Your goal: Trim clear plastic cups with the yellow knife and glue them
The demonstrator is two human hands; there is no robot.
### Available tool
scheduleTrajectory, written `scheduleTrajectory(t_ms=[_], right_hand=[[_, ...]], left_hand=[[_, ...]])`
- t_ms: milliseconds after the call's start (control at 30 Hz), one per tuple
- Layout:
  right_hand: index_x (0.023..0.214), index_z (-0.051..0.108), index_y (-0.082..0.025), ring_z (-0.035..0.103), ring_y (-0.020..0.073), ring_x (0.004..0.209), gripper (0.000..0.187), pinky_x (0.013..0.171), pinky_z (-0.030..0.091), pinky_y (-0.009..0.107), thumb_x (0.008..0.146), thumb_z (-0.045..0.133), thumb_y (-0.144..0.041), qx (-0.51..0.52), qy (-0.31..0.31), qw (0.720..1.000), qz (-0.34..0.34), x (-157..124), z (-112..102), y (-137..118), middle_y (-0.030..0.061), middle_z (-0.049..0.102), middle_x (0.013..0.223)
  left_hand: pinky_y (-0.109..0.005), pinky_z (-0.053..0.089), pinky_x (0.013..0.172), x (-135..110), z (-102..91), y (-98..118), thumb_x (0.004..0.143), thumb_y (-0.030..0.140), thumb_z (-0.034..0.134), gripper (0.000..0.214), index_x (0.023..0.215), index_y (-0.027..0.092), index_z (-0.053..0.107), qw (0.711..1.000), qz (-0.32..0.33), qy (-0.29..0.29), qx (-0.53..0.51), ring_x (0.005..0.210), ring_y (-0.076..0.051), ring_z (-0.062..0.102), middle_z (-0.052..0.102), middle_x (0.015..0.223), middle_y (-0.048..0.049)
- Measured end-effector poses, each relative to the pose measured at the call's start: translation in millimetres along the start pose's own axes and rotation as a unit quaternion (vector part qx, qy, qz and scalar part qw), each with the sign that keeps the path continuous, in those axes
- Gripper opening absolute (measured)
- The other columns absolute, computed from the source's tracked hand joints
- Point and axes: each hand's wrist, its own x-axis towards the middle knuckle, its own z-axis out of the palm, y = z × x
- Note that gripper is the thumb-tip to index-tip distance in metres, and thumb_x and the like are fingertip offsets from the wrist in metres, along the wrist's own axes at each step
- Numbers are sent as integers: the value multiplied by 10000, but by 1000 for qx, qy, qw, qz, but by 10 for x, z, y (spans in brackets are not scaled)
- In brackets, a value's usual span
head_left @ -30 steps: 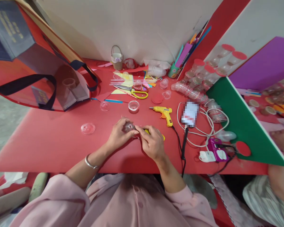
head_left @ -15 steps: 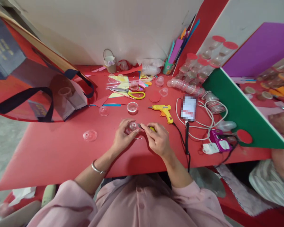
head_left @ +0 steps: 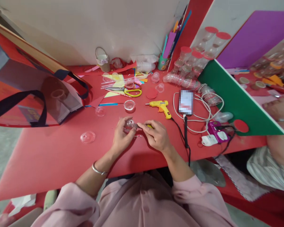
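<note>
Above the red table, my left hand [head_left: 122,134] curls around a clear plastic dome lid [head_left: 129,123] that has a hole in its top. My right hand [head_left: 157,135] grips a slim tool with a yellow body [head_left: 150,126], mostly hidden by the fingers. Its grey, blade-like tip meets the dome near my left thumb. A thin pinkish strip [head_left: 137,136] lies just below the hands. Another clear dome lid [head_left: 87,137] rests to the left, and a clear cup [head_left: 129,106] stands beyond my hands.
A yellow glue gun [head_left: 161,106] lies right of the cup, near a phone [head_left: 186,102] and looped white cable. Yellow-handled scissors [head_left: 132,92] sit among paper scraps. A large bag [head_left: 68,108] stands left; a purple power strip [head_left: 218,131] and green board [head_left: 236,101] are right.
The whole view has shifted slightly. Both hands stay together on the dome lid, the tool's tip still against it; its top is turned a little differently.
</note>
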Motion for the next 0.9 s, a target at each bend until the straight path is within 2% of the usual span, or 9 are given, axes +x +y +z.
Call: scheduleTrajectory(t_ms=[167, 533, 733, 900], right_hand=[[1509, 617, -393, 680, 194, 1005, 539, 888, 544, 350, 1030, 557, -152, 5, -19, 1000, -9, -18, 26, -28, 47, 728, 1118], [1492, 633, -383, 675, 198, 1000, 498, 872, 536, 349, 1045, 565, -173, 1, -4, 1000, -3, -21, 43, -13, 48, 725, 1092], [1464, 660, -360, 676, 193, 1005, 442, 902, 550, 352, 1058, 569, -209, 5, -10, 1000, 5, -28, 46, -14, 54, 726, 1105], [1489, 635, -386, 674, 192, 1003, 499, 890, 547, 346, 1040, 577, -175, 0, -21, 1000, 13, -34, 68, -4, 49, 724, 1101]], left_hand=[[-349, 543, 902, 43, -1, 13, 894, 241, 730, 339, 1227, 227, 667, 999, 48, 7, 12, 1023, -207, 670, 700, 1139, -67], [-337, 563, 885, 9, -9, 30, 893, 290, 740, 356, 1218, 247, 603, 1000, 3, 11, -19, 962, -180, 678, 673, 1098, -37], [-356, 560, 920, -20, -81, 78, 864, 404, 825, 515, 1286, 264, 566, 999, 18, -13, -32, 1010, -197, 664, 641, 1157, -51], [-371, 557, 906, -11, -84, 57, 885, 459, 816, 487, 1266, 259, 587, 1000, 24, 9, 13, 1013, -212, 664, 650, 1145, -68]])
